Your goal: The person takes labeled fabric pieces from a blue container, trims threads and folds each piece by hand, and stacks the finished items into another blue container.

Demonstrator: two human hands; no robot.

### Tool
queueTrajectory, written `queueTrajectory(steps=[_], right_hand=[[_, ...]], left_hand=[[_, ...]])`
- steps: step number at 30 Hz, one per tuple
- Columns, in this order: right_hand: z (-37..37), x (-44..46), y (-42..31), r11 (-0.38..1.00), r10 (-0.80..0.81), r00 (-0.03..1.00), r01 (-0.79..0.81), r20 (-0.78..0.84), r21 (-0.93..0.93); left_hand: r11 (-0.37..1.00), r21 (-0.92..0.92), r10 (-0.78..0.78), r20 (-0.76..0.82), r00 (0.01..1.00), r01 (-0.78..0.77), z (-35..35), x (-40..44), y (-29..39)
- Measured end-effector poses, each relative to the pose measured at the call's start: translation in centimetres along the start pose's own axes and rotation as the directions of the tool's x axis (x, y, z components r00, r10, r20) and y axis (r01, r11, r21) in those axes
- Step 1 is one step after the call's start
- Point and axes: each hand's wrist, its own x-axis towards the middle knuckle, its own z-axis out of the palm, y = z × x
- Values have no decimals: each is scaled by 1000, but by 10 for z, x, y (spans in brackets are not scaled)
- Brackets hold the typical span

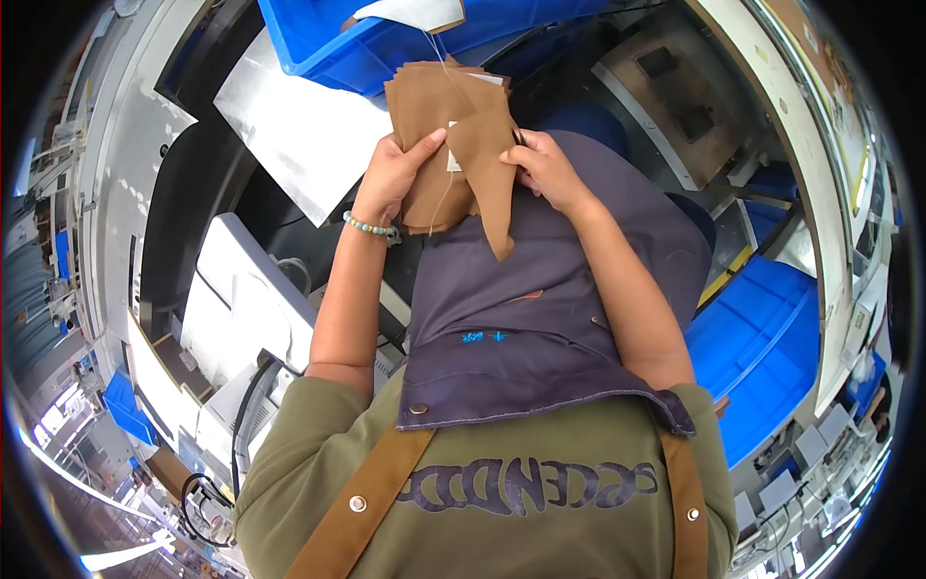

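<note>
Lap: a dark purple-grey cloth apron [540,309] spreads beneath the work.
Right bin: a blue plastic bin [762,347] sits right of the apron.
Far bin: another blue plastic bin [323,53] closes off the space just beyond the brown stack, with a pale flat piece [415,12] across its rim.
Far left: a shiny rectangular metal sheet [299,135] lies beside the stack.
Stack: flat, brown, layered pieces [436,179] above the apron's far end; long axis near to far, fanned edges far.
Loose piece: one curved brown tapering piece [487,159], over the stack's right part, narrow tip pointing near and slightly right.
Left hand [395,172]: grips the stack's left side, thumb on top.
Right hand [545,169]: pinches the loose piece's right edge.
Label: a small white rectangle [452,162], partly covered by the loose piece.
Thread: a thin pale strand [441,206] over the stack.
</note>
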Motion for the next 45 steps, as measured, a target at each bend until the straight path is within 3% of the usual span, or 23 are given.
queueTrajectory(steps=[3, 4, 6, 7, 9, 12, 15, 16, 19, 21, 23, 26, 27, 30, 34, 37, 38, 41, 45], right_hand=[[-7, 4, 1, 985, -1, 994, 21, -113, 172], [-8, 7, 1, 961, -43, 987, 83, -156, 265], [-15, 10, 2, 989, -9, 972, 43, -236, 139], [-14, 14, 5, 991, -114, 949, 87, -294, -104], [-6, 21, 6, 817, -345, 883, 116, -319, -564], [5, 18, -23, 878, -266, 936, 136, -231, -459], [32, 17, -55, 889, -364, 931, 335, -37, -312], [40, 18, -61, 889, -389, 921, 381, 19, -255], [51, 28, -63, 862, -319, 909, 396, 268, -316], [46, 34, -58, 660, -273, 899, 434, 342, -613], [43, 29, -60, 437, -239, 900, 435, 365, -787], [31, 19, -45, 194, -313, 855, 483, 413, -854], [27, 17, -42, 79, -266, 870, 450, 416, -890], [24, 20, -26, -92, -392, 827, 401, 404, -911], [24, 20, -22, -126, -495, 809, 294, 317, -947], [11, 12, -28, -149, -554, 784, 238, 280, -960], [6, 6, -33, -173, -539, 792, 228, 285, -958], [2, -17, -47, -208, -468, 829, 232, 305, -950], [40, -45, -47, -163, -401, 776, 462, 486, -872]], left_hand=[[998, 11, 55, -55, 997, -54, -15, -1, 4], [989, 88, 123, -82, 989, -116, -21, -4, 9], [892, 403, 274, -119, 954, -206, -31, -13, 24], [764, 598, 372, -98, 923, -244, -41, -14, 23], [609, 771, 352, -54, 934, -185, -38, -29, 44], [403, 890, 320, 83, 944, -215, -34, -50, 59], [245, 921, 246, 244, 938, -303, -34, -60, 58], [264, 912, 218, 260, 941, -313, -33, -63, 60], [314, 891, 130, 302, 945, -328, -22, -74, 68], [332, 878, 120, 325, 938, -346, -21, -80, 77], [315, 884, 141, 317, 938, -346, -26, -82, 79], [183, 947, 192, 230, 954, -265, -43, -81, 77], [192, 955, 192, 188, 963, -225, -45, -81, 79], [206, 955, 224, 167, 960, -215, -39, -80, 86], [179, 941, 314, 223, 923, -288, -35, -79, 89], [149, 977, 422, 75, 904, -150, -46, -80, 88], [170, 985, 413, -58, 909, -15, -52, -79, 88], [420, 907, 574, -268, 774, 2, -65, -76, 84], [559, 825, 579, -315, 752, -85, -48, -55, 60]])
